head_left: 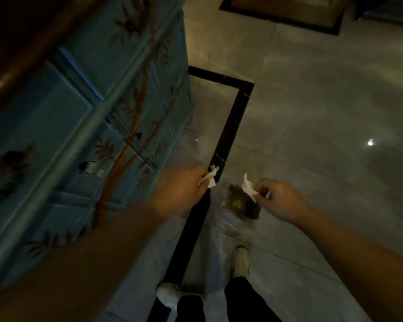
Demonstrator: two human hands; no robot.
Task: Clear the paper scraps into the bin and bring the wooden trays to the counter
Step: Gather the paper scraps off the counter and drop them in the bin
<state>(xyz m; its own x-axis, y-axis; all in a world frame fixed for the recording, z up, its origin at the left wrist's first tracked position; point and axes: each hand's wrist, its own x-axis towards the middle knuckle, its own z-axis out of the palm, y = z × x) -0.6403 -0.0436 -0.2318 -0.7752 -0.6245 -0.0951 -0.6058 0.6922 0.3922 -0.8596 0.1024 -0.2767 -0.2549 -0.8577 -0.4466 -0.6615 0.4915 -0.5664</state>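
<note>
Both hands pinch white paper scraps: left hand [184,187] one scrap [210,176], right hand [280,199] another [248,187].

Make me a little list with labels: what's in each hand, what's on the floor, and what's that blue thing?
left hand: pinching a white paper scrap
right hand: pinching another white scrap
below the hands: a blurry brownish thing on the floor, too unclear to name
blue thing: painted cabinet with bamboo pictures, on the person's left
floor: shiny grey tiles with a black stripe
feet: two light shoes
wooden trays: none in view
</note>
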